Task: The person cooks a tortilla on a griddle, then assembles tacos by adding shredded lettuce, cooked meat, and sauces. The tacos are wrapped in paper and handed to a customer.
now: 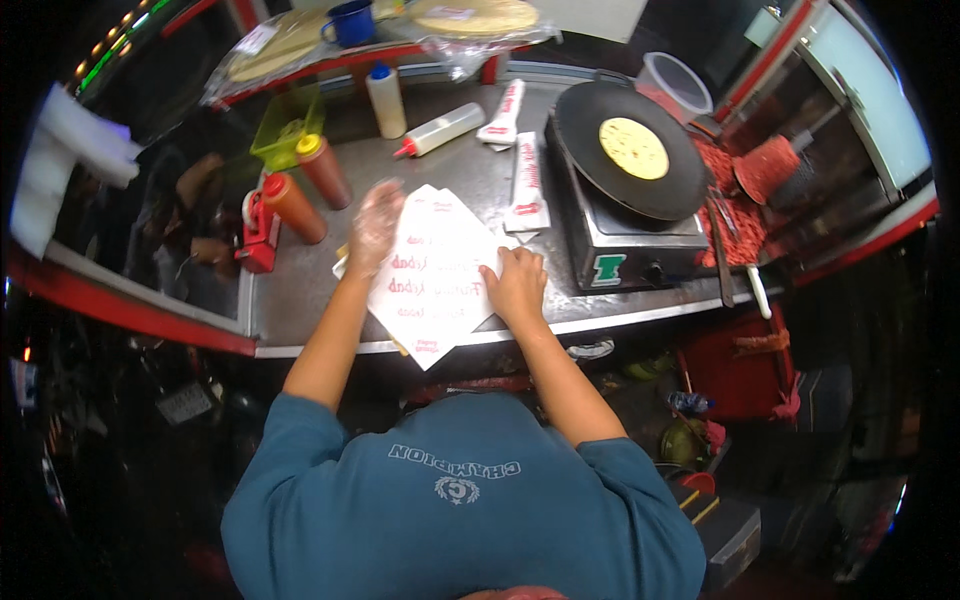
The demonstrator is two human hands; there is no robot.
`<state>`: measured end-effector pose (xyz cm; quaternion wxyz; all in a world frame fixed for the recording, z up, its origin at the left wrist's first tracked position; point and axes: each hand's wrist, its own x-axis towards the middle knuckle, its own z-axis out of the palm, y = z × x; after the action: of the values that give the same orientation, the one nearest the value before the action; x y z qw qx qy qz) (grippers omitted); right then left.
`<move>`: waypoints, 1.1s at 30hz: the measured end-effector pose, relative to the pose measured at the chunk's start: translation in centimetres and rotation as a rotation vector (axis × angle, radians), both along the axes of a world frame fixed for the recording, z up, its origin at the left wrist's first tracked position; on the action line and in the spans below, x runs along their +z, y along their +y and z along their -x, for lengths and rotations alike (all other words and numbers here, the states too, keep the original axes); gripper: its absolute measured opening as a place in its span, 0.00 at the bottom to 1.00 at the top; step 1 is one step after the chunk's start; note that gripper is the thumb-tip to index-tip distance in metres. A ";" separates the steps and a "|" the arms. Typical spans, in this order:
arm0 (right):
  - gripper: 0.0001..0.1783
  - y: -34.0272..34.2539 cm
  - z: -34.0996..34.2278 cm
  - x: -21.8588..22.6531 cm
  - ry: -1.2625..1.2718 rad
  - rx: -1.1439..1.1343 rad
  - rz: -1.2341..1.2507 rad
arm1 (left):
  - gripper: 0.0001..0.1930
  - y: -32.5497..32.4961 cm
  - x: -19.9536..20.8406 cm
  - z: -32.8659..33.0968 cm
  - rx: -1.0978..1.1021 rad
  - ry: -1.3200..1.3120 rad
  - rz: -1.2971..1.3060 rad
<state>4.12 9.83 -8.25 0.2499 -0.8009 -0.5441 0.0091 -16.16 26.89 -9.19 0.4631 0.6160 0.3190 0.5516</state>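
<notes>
A diamond-shaped sheet of white wrapping paper (432,285) with red print lies before me, its lower corner past the counter's front edge. My left hand (378,228), in a clear plastic glove, rests along the paper's left edge with fingers stretched away from me. The glove's folds blur the fingertips. My bare right hand (519,284) is closed on the sheet's right edge, thumb over the paper. Just beyond it are two wrapped rolls in white printed paper, a nearer roll (527,180) and a farther roll (505,112).
At right, a flatbread (634,148) lies on a black griddle (580,130) over a gas stove (640,250). Red chopped filling (745,215) and utensils lie beyond it. Sauce bottles (322,170), a green basket (287,128) and a red device (258,235) stand left. A shelf (330,72) spans the back.
</notes>
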 end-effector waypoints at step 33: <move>0.36 -4.3 -55.7 10.9 -0.267 -0.308 0.355 | 0.15 -22.1 9.8 -2.9 -0.188 0.763 -0.068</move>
<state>59.80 5.53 2.66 0.0299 -0.8997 -0.4338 -0.0392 -13.30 4.78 0.65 0.3394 0.8182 0.3920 0.2485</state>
